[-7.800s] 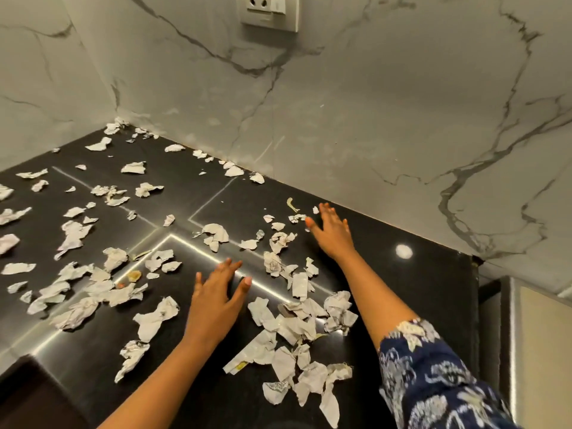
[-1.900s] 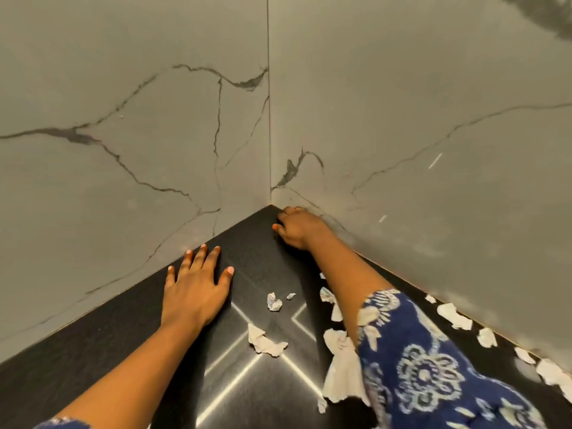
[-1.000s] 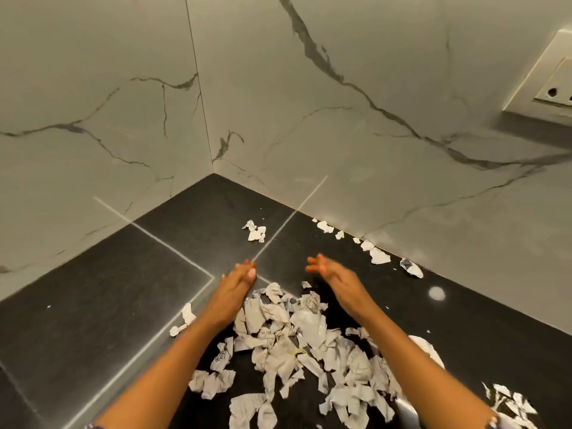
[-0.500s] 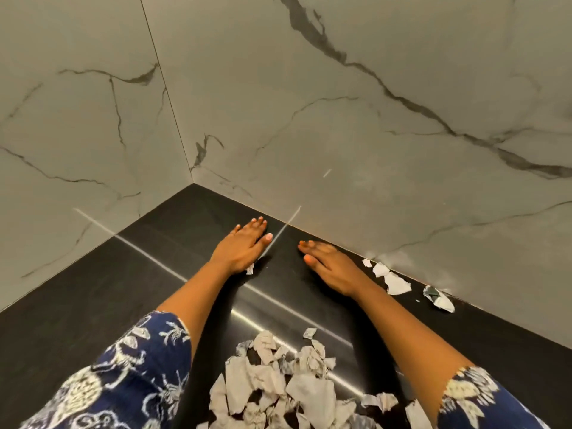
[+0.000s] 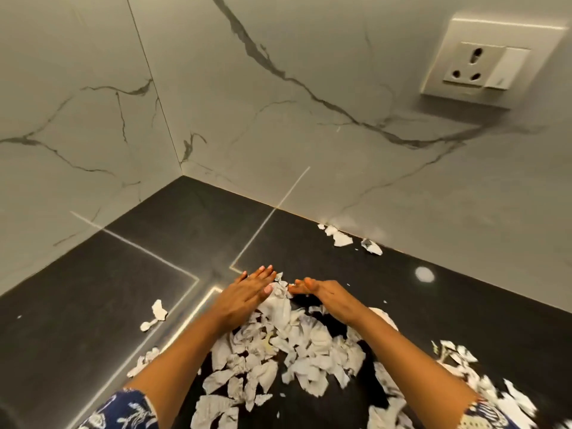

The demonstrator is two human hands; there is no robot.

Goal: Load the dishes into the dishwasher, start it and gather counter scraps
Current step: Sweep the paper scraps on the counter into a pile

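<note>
Both hands flat with straight fingers: left hand (image 5: 247,297) and right hand (image 5: 328,297) bracket the far edge of the torn white paper scraps (image 5: 288,345) on the black stone counter (image 5: 93,305). Scraps look light and limp, likely to scatter; rake from behind, scoop underneath.

The countertop (image 5: 93,289) runs back to two walls that meet in a corner at the far left, and the socket plate (image 5: 483,60) sits on the right-hand wall (image 5: 340,88), far right and above the counter. The scrap pile (image 5: 288,351) lies on the counter at near centre, with the left hand (image 5: 244,300) at its far left edge, the right hand (image 5: 325,297) at its far right edge, and their fingertips close together at its far end. Loose scraps (image 5: 342,238) lie at the foot of the right-hand wall, two stray scraps (image 5: 158,311) lie left of the left forearm, and scattered scraps (image 5: 483,382) lie at near right.
</note>
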